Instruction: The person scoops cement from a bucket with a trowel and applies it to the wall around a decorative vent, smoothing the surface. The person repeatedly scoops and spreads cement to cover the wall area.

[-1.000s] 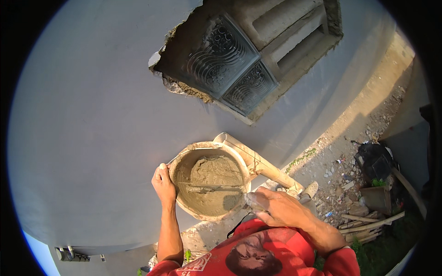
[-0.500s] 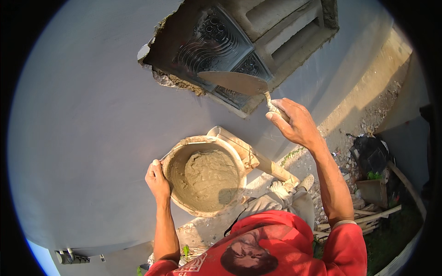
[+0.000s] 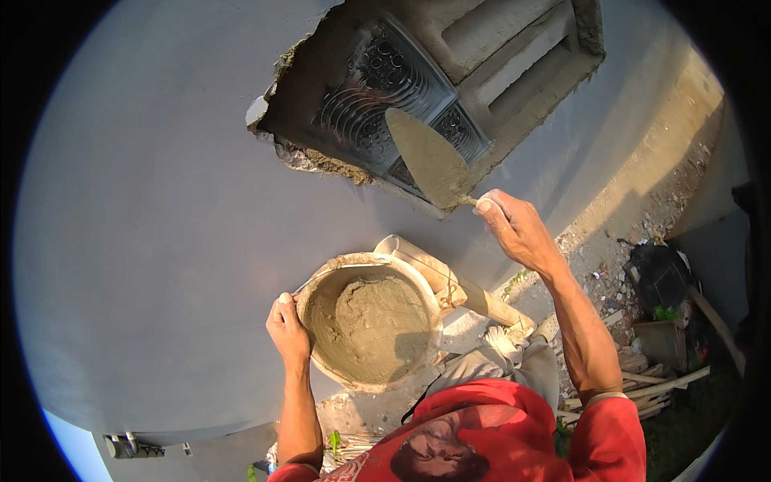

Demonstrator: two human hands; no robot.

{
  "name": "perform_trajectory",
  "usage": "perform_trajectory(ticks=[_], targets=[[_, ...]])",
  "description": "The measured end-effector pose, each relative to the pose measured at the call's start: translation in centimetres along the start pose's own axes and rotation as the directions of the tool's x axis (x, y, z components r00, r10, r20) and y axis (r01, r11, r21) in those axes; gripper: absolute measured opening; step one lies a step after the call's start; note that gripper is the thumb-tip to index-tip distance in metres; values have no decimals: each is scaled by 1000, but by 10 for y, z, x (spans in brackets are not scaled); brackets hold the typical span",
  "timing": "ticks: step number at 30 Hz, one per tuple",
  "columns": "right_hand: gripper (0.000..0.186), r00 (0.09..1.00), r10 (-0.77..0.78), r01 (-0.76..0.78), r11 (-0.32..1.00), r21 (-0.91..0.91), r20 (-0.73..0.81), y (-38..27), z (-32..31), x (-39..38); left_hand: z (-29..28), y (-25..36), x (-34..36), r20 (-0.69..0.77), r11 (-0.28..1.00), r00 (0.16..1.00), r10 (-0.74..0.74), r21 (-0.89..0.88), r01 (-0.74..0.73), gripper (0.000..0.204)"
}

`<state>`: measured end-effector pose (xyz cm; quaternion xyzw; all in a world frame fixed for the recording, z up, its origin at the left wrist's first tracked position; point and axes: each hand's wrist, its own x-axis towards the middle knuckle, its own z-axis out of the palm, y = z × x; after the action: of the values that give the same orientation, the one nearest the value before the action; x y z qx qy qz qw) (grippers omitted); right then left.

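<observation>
My left hand (image 3: 289, 325) grips the left rim of a round bucket (image 3: 434, 309) that holds wet grey-brown mortar (image 3: 381, 321). The fingers behind the rim are partly hidden. My right hand (image 3: 520, 229) is closed round the handle of a pointed trowel (image 3: 430, 157). Its broad, mortar-coated blade points up and to the left, in front of a wall opening. Inside the opening sit a patterned glass block (image 3: 393, 80) and a smaller glass block (image 3: 462, 132). Part of both blocks is covered by the blade.
A smooth grey wall (image 3: 161, 201) fills the left, with a broken, rough edge (image 3: 321, 165) at the opening. A slotted concrete vent block (image 3: 506, 64) is upper right. Bamboo poles (image 3: 490, 305) run beside the bucket. Lower right lie wood pieces (image 3: 662, 386) and a black object (image 3: 658, 277).
The trowel has turned in my right hand, so its flat blade now faces me more and its tip points higher. The bucket and my left hand appear slightly lower and further right.
</observation>
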<state>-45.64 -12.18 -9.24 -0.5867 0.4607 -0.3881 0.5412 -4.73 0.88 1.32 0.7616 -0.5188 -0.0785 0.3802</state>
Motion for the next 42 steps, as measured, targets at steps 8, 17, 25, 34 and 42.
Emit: perform_trajectory(ticks=[8,17,25,34,42], targets=[[51,979,-58,96,978,185,-197,2,32,-33,0,2,-1,7,1000,1000,-13,-9,13,41],[39,979,-176,167,982,91,102,-15,14,-31,-2,-2,-1,9,1000,1000,-7,0,7,38],[38,915,-391,385,920,68,102,-65,11,-14,-2,-2,-1,11,1000,1000,-20,-16,20,39],[37,895,-418,417,908,46,155,-87,6,-5,-2,-3,-1,15,1000,1000,-7,1,7,37],[35,893,-423,427,904,7,155,-82,8,4,-2,-3,0,15,998,998,58,25,-59,37]])
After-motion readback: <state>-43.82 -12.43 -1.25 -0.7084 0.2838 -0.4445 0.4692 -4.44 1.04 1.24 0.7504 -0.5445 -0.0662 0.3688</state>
